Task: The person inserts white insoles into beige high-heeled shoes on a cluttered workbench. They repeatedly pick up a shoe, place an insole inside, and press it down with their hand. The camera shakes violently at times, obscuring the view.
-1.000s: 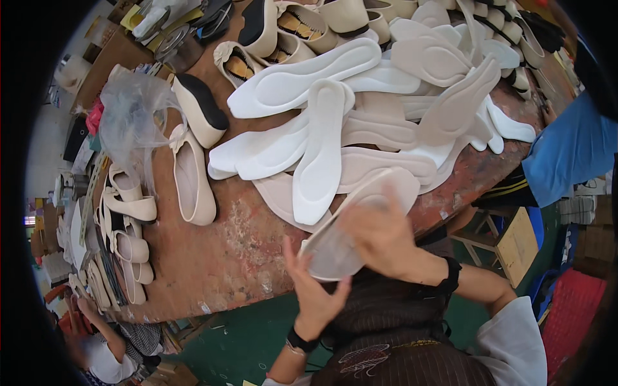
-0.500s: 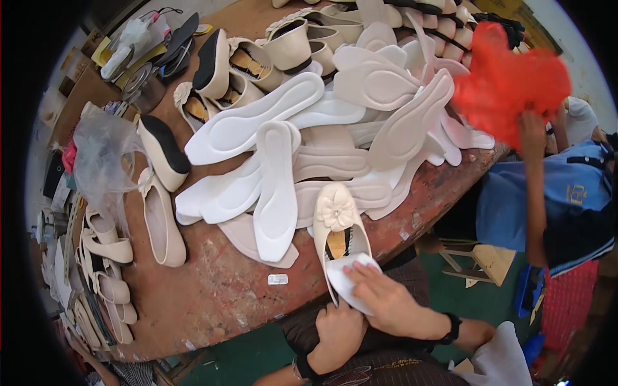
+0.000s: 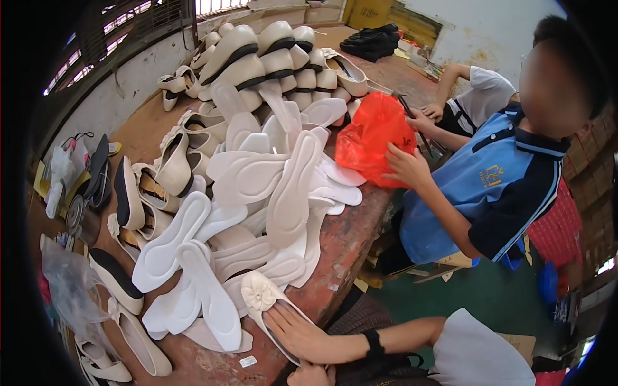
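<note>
A cream flat shoe with a flower on its toe (image 3: pixel 259 293) lies at the table's near edge, toe pointing away from me. My right hand (image 3: pixel 297 336) reaches into its opening, fingers stretched out together and pressed flat inside. It covers most of the shoe's inside, so the white insole is hidden. At the heel end my left hand (image 3: pixel 311 375) is closed, only partly in view at the lower edge. Just beyond the shoe lies a pile of white and pale pink insoles (image 3: pixel 209 297).
Cream shoes (image 3: pixel 241 55) are stacked at the back, with more (image 3: pixel 143 344) along the left beside a clear plastic bag (image 3: pixel 67 289). A person in a blue shirt (image 3: pixel 450 193) stands at the table's right edge, hands on a red plastic bag (image 3: pixel 370 138). A small white label (image 3: pixel 248 361) lies near the shoe.
My view has swung up and right, bringing the co-worker into sight. My right hand has pushed forward into the shoe, and the white insole under it no longer shows. The red bag has come lower.
</note>
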Available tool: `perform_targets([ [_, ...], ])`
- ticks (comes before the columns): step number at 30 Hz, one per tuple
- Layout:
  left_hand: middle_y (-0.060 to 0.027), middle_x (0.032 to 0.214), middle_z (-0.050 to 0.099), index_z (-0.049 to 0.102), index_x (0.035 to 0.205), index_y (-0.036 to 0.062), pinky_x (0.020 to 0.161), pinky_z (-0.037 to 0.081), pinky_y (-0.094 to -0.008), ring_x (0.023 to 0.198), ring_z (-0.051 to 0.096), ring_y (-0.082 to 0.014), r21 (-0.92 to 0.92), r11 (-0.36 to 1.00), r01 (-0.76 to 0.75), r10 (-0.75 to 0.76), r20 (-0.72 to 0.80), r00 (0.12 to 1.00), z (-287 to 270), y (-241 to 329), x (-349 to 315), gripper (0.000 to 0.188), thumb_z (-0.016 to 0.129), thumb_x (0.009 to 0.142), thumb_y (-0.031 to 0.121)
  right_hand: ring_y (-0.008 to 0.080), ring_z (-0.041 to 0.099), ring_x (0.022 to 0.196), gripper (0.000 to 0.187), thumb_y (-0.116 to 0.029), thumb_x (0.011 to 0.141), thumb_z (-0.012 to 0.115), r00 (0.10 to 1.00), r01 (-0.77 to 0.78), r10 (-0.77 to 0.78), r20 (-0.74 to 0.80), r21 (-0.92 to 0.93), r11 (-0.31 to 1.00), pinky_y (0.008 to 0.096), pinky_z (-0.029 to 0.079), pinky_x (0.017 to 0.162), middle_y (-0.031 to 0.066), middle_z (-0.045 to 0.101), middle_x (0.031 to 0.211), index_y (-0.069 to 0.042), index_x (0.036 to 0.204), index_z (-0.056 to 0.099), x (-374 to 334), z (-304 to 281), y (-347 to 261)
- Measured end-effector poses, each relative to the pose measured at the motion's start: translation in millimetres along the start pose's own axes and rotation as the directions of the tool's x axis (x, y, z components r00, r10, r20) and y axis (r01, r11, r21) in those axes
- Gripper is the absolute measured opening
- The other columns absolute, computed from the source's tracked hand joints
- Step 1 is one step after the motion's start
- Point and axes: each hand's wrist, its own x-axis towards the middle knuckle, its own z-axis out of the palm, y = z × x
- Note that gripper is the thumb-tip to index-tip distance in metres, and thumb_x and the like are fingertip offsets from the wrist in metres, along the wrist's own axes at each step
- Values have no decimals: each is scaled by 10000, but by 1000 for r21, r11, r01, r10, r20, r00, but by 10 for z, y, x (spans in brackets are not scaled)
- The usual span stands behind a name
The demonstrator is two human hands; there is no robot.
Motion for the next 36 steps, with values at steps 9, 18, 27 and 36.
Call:
perform_targets([
  [9,-227,999,624,627,1088,27,564,535,-431,625,649,-345,-7,999,-44,45,176,983,95,-179,-55,387,699,840,315,351,555,1061,412,-138,812,517,962,85,-93,-259,-40,996,407,434,973,242,568,1106,112,1139,530,-120,-46,-68],
  [18,-232,896,650,671,1017,28,585,515,-465,635,646,-352,-77,997,-4,12,112,994,198,-192,-75,330,717,808,278,444,479,1204,514,-105,801,500,995,69,-63,-75,79,994,466,369,1059,328,513,1227,194,1219,467,-180,-150,5],
  [27,-182,1033,616,673,951,32,555,525,-370,569,658,-280,-68,997,-39,41,30,999,250,-198,-21,368,754,726,311,411,541,1085,460,-99,765,571,998,-48,43,-55,-101,994,457,418,1001,312,550,1103,154,1147,529,147,131,-37],
  [36,-202,1299,568,647,1133,85,573,538,-333,553,664,-247,-69,997,-35,38,43,998,237,-153,22,491,757,713,315,369,653,810,300,-81,748,595,972,152,-167,-162,-100,983,432,533,749,206,653,811,84,993,646,256,-53,165],
])
